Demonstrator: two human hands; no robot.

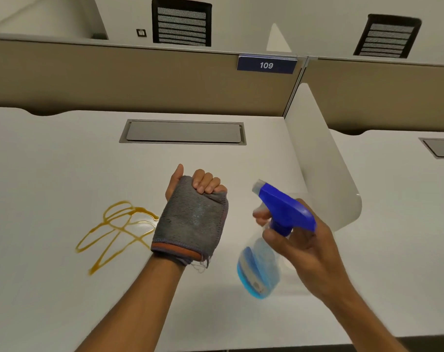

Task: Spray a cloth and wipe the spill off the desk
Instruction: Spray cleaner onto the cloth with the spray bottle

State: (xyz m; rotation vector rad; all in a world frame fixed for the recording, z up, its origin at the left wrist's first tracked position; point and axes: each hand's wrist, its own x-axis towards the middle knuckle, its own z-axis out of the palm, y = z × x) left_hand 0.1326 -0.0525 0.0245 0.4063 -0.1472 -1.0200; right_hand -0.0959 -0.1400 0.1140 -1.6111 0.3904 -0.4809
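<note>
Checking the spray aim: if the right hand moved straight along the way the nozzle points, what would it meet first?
Most likely the grey cloth draped over the left hand: the right hand aims the spray bottle leftward at it. Depth is unclear from this one view.

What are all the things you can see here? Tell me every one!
cloth: 1, grey, held in left hand above desk
spray bottle: 1, clear with blue top, in right hand
spill: 1, amber, on desk left of cloth
desk: 1, white, under everything
hatch: 1, grey, set in desk at back
sign: 1, blue, "109", on partition
chairs: 2, black, behind partition
left hand: grip on cloth
right hand: grip on bottle
</note>
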